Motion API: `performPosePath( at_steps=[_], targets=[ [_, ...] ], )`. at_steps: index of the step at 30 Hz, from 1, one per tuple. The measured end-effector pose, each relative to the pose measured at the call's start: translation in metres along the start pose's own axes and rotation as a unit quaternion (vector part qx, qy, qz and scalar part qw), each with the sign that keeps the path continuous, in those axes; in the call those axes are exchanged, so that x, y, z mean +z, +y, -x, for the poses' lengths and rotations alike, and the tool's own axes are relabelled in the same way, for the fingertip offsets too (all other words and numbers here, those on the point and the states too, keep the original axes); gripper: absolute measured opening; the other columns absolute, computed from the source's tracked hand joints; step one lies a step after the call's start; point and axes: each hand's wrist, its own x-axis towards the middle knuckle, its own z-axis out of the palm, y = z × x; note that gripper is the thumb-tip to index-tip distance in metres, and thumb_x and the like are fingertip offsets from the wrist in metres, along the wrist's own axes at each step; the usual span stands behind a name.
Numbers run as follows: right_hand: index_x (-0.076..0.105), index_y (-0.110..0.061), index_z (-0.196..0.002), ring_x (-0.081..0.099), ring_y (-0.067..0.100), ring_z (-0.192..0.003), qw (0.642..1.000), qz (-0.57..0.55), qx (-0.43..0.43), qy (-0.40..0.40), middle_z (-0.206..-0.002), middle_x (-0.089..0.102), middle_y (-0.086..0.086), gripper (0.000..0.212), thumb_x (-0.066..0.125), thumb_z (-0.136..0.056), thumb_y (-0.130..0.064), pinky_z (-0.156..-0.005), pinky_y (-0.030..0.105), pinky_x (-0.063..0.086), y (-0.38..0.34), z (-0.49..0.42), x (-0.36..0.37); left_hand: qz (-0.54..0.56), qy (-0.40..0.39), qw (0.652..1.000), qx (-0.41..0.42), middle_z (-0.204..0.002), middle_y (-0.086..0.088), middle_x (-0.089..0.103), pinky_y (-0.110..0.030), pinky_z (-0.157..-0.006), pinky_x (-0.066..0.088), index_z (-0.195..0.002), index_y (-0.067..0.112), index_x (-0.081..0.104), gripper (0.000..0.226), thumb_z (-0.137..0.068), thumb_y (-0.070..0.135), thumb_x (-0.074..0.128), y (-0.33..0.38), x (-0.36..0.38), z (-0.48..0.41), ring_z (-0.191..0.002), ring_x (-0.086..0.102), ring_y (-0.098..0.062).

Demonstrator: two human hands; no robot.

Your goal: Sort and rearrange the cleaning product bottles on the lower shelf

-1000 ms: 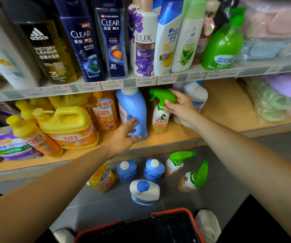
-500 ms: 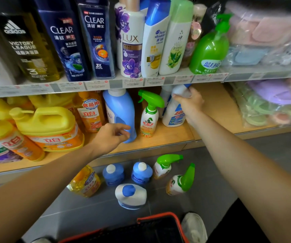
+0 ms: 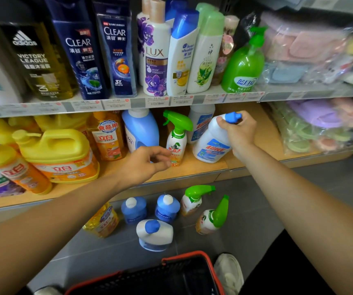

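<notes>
The right hand (image 3: 240, 133) grips the neck of a white bottle (image 3: 210, 145) with a blue cap, which is tilted over the lower shelf (image 3: 203, 169). The left hand (image 3: 143, 162) hovers with its fingers loosely curled and holding nothing, in front of a blue bottle (image 3: 141, 130) and just beside a green-trigger spray bottle (image 3: 176, 141). Six more bottles sit on the floor (image 3: 256, 209) near a red-rimmed basket (image 3: 210, 266).

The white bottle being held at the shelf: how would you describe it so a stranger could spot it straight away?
Find the wooden lower shelf, just right of the green-trigger spray bottle. There the right hand grips a white bottle near its blue cap. Unlike the upright white bottle behind it, this one leans to the right.
</notes>
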Motion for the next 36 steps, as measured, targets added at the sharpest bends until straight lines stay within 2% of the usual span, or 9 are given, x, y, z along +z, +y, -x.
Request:
performPosePath(
  at_steps=[3, 5, 10, 13, 15, 19, 24, 31, 36],
  targets=[
    [0.058, -0.006, -0.083, 0.048, 0.015, -0.073, 0.995, 0.048, -0.071, -0.047, -0.08, 0.055, 0.004, 0.036, 0.087, -0.073, -0.025, -0.066, 0.026, 0.041, -0.02, 0.017, -0.012, 0.009, 0.011, 1.0, 0.007, -0.115, -0.002, 0.073, -0.036, -0.102, 0.052, -0.131, 0.014, 0.064, 0.044, -0.088, 0.016, 0.077, 0.01, 0.002, 0.006, -0.109, 0.067, -0.016],
    [0.058, -0.001, -0.079, 0.044, 0.009, -0.064, 0.99, 0.052, -0.103, -0.085, -0.07, 0.052, -0.001, 0.04, 0.089, -0.072, -0.026, -0.061, 0.023, 0.038, -0.039, 0.034, -0.016, -0.002, 0.013, 1.0, 0.018, -0.129, 0.0, 0.067, -0.037, -0.105, 0.05, -0.142, 0.017, 0.055, 0.061, -0.086, 0.023, 0.08, 0.015, 0.004, 0.011, -0.12, 0.061, -0.013],
    [0.054, -0.016, -0.067, 0.039, 0.001, -0.048, 0.977, -0.015, -0.121, -0.176, -0.05, 0.046, -0.015, 0.038, 0.089, -0.07, -0.029, -0.049, 0.015, 0.033, -0.088, 0.088, -0.02, 0.027, 0.008, 0.998, 0.056, -0.149, 0.011, 0.046, -0.025, -0.107, 0.042, -0.159, 0.031, 0.024, 0.107, -0.072, 0.042, 0.086, 0.026, 0.009, 0.03, -0.134, 0.045, -0.004],
    [0.059, -0.016, -0.069, 0.041, 0.015, -0.044, 0.966, -0.092, -0.106, -0.216, -0.048, 0.049, 0.0, 0.035, 0.086, -0.068, -0.038, -0.051, 0.027, 0.035, -0.104, 0.117, -0.02, 0.053, 0.006, 0.993, 0.107, -0.129, 0.015, 0.064, -0.024, -0.094, 0.055, -0.149, 0.03, 0.04, 0.093, -0.071, 0.038, 0.091, 0.028, 0.014, 0.045, -0.118, 0.063, -0.004],
    [0.062, -0.016, -0.072, 0.04, 0.022, -0.042, 0.959, -0.126, -0.093, -0.236, -0.047, 0.047, 0.011, 0.031, 0.083, -0.072, -0.038, -0.052, 0.03, 0.036, -0.105, 0.128, -0.02, 0.021, 0.059, 0.991, 0.115, -0.114, 0.011, 0.071, -0.036, -0.085, 0.06, -0.135, 0.027, 0.052, 0.079, -0.069, 0.046, 0.091, 0.027, 0.009, 0.054, -0.104, 0.069, -0.009],
    [0.065, -0.011, -0.085, 0.038, 0.019, -0.037, 0.949, -0.122, -0.075, -0.282, -0.046, 0.049, 0.003, 0.024, 0.076, -0.085, -0.033, -0.038, 0.025, 0.031, -0.094, 0.135, -0.016, -0.108, 0.092, 0.984, 0.109, -0.11, 0.006, 0.073, -0.046, -0.077, 0.06, -0.125, 0.025, 0.058, 0.078, -0.064, 0.071, 0.077, 0.013, -0.007, 0.068, -0.096, 0.071, -0.015],
    [0.065, -0.015, -0.098, 0.043, 0.014, -0.04, 0.93, -0.109, -0.069, -0.343, -0.054, 0.056, 0.0, 0.013, 0.065, -0.096, -0.027, -0.037, 0.021, 0.035, -0.089, 0.133, -0.012, -0.114, 0.087, 0.983, 0.116, -0.106, 0.006, 0.075, -0.043, -0.074, 0.061, -0.117, 0.022, 0.065, 0.071, -0.064, 0.067, 0.08, 0.008, -0.014, 0.078, -0.092, 0.072, -0.011],
    [0.058, -0.012, -0.116, 0.059, -0.004, -0.082, 0.892, -0.011, -0.228, -0.391, -0.1, 0.056, -0.015, 0.019, 0.06, -0.097, -0.011, -0.07, 0.013, 0.048, -0.087, 0.131, -0.021, 0.058, -0.071, 0.993, 0.069, -0.102, 0.001, 0.079, -0.036, -0.071, 0.064, -0.107, 0.02, 0.074, 0.043, -0.068, 0.019, 0.093, 0.011, -0.033, 0.072, -0.09, 0.078, -0.022],
    [0.064, -0.013, -0.119, 0.064, 0.027, -0.102, 0.898, 0.005, -0.24, -0.369, -0.114, 0.064, 0.001, 0.025, 0.066, -0.094, -0.011, -0.089, 0.047, 0.055, -0.087, 0.127, -0.03, 0.121, -0.126, 0.983, 0.055, -0.105, -0.007, 0.079, -0.039, -0.072, 0.064, -0.108, 0.022, 0.075, 0.04, -0.072, 0.014, 0.09, 0.014, -0.028, 0.068, -0.092, 0.077, -0.03]
  ],
)
